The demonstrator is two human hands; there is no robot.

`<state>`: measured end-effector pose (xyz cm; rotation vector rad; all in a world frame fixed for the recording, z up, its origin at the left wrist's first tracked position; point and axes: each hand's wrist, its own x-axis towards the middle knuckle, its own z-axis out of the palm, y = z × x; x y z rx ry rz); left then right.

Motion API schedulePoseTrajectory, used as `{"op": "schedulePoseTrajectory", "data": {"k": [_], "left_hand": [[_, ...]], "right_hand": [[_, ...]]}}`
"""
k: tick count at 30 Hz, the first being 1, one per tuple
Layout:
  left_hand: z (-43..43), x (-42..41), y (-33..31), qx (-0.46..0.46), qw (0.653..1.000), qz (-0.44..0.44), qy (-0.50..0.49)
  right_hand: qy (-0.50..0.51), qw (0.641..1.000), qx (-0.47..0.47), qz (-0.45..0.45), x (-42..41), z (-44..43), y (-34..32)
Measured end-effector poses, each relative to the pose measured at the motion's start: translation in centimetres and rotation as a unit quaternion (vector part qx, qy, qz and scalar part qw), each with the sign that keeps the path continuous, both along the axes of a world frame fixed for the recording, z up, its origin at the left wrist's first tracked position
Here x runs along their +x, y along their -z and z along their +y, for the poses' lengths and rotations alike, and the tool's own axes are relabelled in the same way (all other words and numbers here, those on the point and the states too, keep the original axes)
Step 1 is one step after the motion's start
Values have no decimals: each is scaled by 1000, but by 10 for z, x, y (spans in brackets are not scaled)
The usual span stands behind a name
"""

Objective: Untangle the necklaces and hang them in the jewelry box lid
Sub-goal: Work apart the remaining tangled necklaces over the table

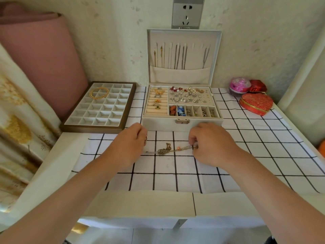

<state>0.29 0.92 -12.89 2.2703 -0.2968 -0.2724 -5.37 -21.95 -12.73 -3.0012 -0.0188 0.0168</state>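
Crosswise before jewelry box (158,123): pinched tangled necklaces (164,150) at one end with right hand (212,143); curled left hand (131,141) by other end, grip there unclear.

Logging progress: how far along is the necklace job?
Done: several chains hang in the jewelry box lid. In hand: tangled necklaces lie on the cloth, right hand pinching one end, left hand at the other. Left: separate them, hang them on the lid's free hooks.
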Motion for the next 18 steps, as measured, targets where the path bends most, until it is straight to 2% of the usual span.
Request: {"op": "schedulePoseTrajectory", "data": {"k": [2,5,8,13,16,18], "left_hand": [[6,-1,4,48,998,21,31],[15,-3,3,65,995,21,73],[23,-6,2,89,987,2,131],[26,-9,-2,148,975,-83,145],[28,-7,-2,161,971,-105,141],[28,-8,-3,162,972,-95,141]], "right_hand": [[-46,997,50,-31,0,8,4],[-106,983,134,-66,-2,29,9],[-127,978,151,-62,1,39,16],[-126,981,142,-27,5,40,16],[-61,967,249,3,1,44,7],[-25,937,349,13,0,46,4]]}}
